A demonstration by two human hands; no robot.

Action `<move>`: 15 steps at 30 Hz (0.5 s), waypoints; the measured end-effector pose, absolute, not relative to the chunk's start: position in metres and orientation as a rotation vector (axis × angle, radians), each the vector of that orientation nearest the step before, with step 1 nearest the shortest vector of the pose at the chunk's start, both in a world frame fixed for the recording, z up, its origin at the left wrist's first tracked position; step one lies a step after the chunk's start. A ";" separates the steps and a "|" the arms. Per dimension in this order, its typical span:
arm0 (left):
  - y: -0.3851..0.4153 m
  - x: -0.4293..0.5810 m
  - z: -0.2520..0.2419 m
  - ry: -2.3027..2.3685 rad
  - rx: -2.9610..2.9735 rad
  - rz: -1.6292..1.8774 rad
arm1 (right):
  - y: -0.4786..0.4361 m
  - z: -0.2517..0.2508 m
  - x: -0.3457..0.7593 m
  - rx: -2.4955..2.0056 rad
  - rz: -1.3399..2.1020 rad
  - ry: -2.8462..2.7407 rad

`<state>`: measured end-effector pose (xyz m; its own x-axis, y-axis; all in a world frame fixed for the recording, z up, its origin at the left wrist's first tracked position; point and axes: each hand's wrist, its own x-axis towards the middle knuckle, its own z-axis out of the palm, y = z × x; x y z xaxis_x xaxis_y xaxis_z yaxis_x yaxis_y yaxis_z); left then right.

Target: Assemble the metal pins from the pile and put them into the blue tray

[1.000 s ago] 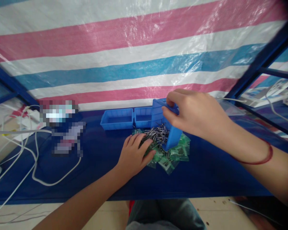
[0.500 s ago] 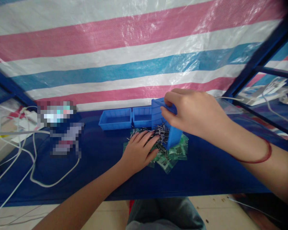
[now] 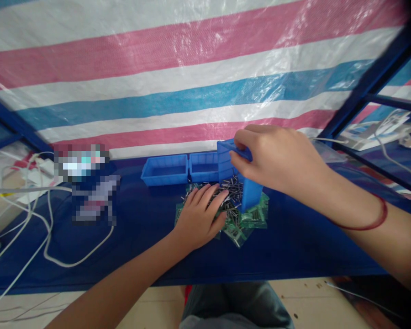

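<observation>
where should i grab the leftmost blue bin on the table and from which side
Probably the near long wall of the leftmost blue bin, coming from above and in front: fingers inside, thumb outside. It stands upright with its top open and that wall is clear, while its right end sits close beside the middle bin.

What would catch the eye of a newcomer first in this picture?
First comes the right hand, which grips a tilted blue bin in the middle of the blue table, with a heap of small metal pins at its mouth. The left hand lies open on that heap, over green packets. Behind it all hangs a pink, white and blue striped sheet.
</observation>
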<state>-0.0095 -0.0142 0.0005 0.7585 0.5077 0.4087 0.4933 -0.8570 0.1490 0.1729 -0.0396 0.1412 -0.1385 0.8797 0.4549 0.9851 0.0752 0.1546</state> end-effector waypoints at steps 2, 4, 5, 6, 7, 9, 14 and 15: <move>-0.015 -0.009 0.001 0.746 2.965 0.640 | -0.039 0.141 0.173 -1.876 -0.630 -2.114; -0.016 -0.009 -0.001 0.698 2.998 0.603 | -0.037 0.141 0.173 -1.869 -0.623 -2.123; -0.016 -0.008 -0.003 0.696 3.006 0.594 | -0.037 0.141 0.173 -1.867 -0.619 -2.128; -0.015 -0.007 -0.005 0.704 3.009 0.590 | -0.036 0.140 0.174 -1.866 -0.616 -2.130; -0.014 -0.006 -0.006 0.715 3.010 0.588 | -0.036 0.140 0.174 -1.867 -0.611 -2.134; -0.010 -0.002 -0.006 0.728 3.011 0.581 | -0.035 0.140 0.174 -1.871 -0.603 -2.134; -0.019 -0.010 0.008 0.738 2.969 0.693 | -0.034 0.139 0.176 -1.884 -0.597 -2.127; -0.030 -0.020 0.009 0.752 2.935 0.730 | -0.034 0.139 0.176 -1.887 -0.596 -2.127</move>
<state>-0.0196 -0.0296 0.0085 0.7739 0.4600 0.4352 0.4484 -0.8834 0.1364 0.1763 -0.0345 0.1391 -0.1399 0.8898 0.4343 0.9859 0.0847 0.1442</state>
